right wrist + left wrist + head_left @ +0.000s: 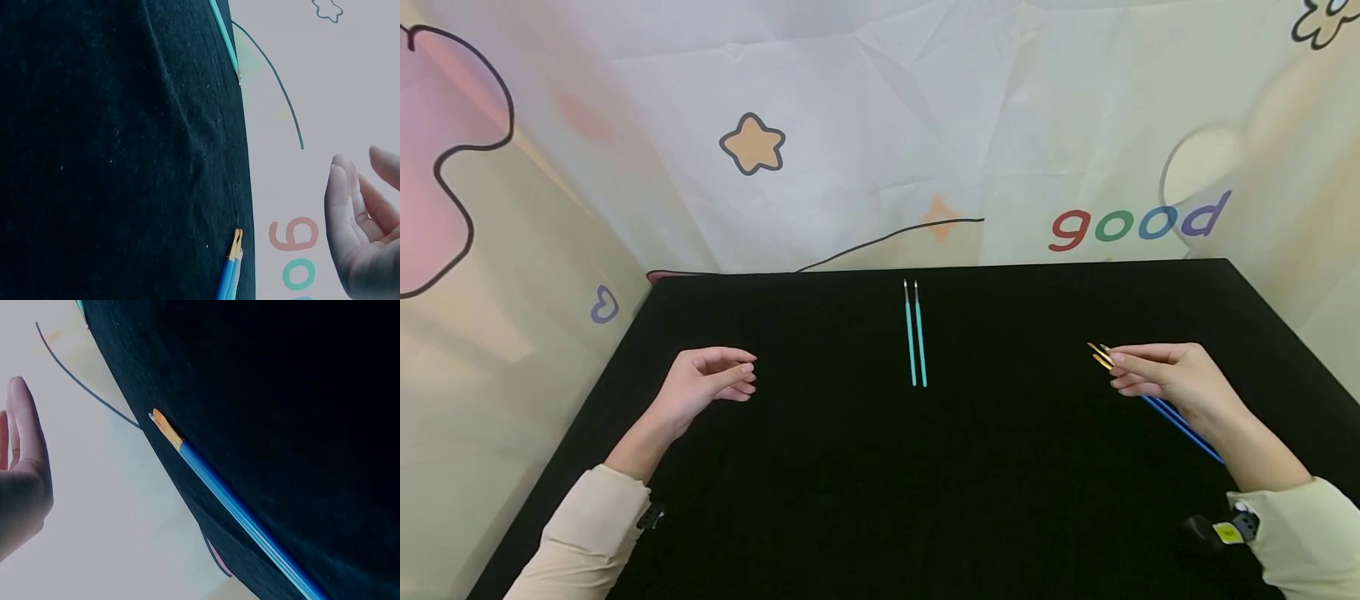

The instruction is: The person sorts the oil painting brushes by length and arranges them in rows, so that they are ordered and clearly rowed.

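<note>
My left hand (703, 385) hovers over the left part of the black-covered table, holding nothing, fingers loosely bent. In the left wrist view, a blue-handled paintbrush (231, 503) with an orange-gold tip lies on the cloth; my hand and forearm hide it in the head view. My right hand (1172, 379) hangs above blue-handled paintbrushes (1182, 427) at the right and partly covers them. Their gold ends show beyond the fingertips. The right wrist view shows that hand's thumb apart from its curved fingers, with nothing between them. Two teal paintbrushes (915, 342) lie side by side at the table's middle back, tips away from me.
The black cloth (880, 492) covers the table up to its far edge. Behind it hangs a pale printed curtain (880, 125) with a star and the word "good". Small dark devices (1236, 529) sit by the sleeves.
</note>
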### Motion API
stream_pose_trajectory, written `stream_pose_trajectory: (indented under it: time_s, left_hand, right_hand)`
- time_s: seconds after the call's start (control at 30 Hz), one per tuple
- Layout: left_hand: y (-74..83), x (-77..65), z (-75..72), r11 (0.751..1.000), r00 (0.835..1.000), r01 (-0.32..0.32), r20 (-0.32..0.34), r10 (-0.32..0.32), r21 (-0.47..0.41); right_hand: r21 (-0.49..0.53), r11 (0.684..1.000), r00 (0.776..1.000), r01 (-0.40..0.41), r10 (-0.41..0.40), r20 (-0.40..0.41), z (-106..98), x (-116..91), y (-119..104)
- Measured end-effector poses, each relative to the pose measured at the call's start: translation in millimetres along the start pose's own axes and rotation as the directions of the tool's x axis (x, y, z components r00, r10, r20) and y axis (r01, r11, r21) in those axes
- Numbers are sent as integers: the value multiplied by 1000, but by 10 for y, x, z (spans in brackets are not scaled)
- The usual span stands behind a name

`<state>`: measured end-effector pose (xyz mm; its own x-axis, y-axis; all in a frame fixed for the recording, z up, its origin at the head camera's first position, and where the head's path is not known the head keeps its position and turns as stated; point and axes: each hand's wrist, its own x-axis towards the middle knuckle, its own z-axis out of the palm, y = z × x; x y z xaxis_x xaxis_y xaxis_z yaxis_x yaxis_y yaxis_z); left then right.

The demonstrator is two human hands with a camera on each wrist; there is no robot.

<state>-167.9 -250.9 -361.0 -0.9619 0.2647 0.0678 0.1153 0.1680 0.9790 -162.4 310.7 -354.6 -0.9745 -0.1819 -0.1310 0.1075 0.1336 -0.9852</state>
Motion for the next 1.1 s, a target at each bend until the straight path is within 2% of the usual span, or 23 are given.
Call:
stream_pose_trajectory:
  time_s: [0.27, 0.43, 0.6, 0.73, 0.87, 1.0, 1.1]
  left_hand:
    - [-10, -48, -86, 1000, 999, 14, -31, -15, -26]
    - [-47, -76, -153, 999, 997, 41, -70, -40, 19]
    - [-98, -110, -223, 996, 995, 30, -100, -22, 86]
    - [-146, -142, -279, 987, 989, 40, -150, -16, 157]
    - [-193, -177, -332, 967, 979, 76, -202, -26, 245]
    - [-234, -206, -376, 934, 973, 114, -226, -37, 338]
    - [-262, -233, -419, 887, 969, 137, -247, -27, 441]
  right_hand:
    - [46, 999, 1000, -6, 6, -3, -58, -35, 16]
    - [79, 997, 1000, 6, -6, 2, -59, -38, 34]
    - [106, 994, 1000, 12, -13, 9, -54, -36, 49]
    - [88, 996, 1000, 20, -21, 14, -51, -32, 52]
    - [82, 996, 999, 23, -25, 25, -46, -32, 57]
    - [89, 996, 999, 23, -25, 29, -38, -35, 62]
    - [86, 996, 999, 21, -23, 26, -33, -33, 60]
